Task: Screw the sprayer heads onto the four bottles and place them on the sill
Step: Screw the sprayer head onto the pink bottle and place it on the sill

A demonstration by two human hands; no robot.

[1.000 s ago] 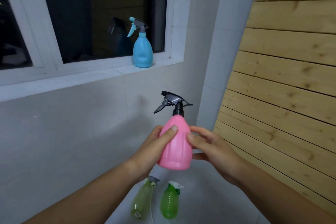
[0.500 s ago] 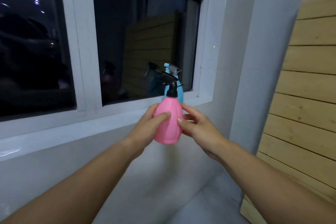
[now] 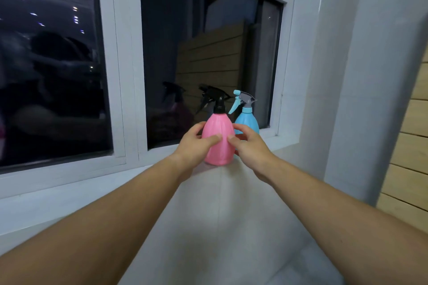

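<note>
A person's two bare arms reach forward to a white sill (image 3: 266, 152) under a dark window (image 3: 208, 41). Between the hands stands a pink bottle (image 3: 218, 143), smooth matte plastic, pear-shaped with faint vertical ribs, upright with its base at the sill's front edge. A glossy black sprayer head (image 3: 214, 98) is screwed onto its neck, with the trigger pointing toward 9 o'clock. The left hand (image 3: 193, 146) wraps the bottle's left side, thumb laid across the front. The right hand (image 3: 249, 146) closes on the right side, thumb tip on the front next to the left thumb. Both hands grip the bottle.

Just behind it, at 2 o'clock, a blue bottle (image 3: 249, 124) of the same rounded shape stands on the sill, topped by a grey sprayer with a pale blue trigger. The two bottles overlap in view, so it is unclear whether they touch. The glass mirrors the bottles and pale wood slats (image 3: 414, 111), which run along the right edge.

Half a second ago, the pink bottle was held in the air in front of the blue one; now it is down at the sill, beside it.
</note>
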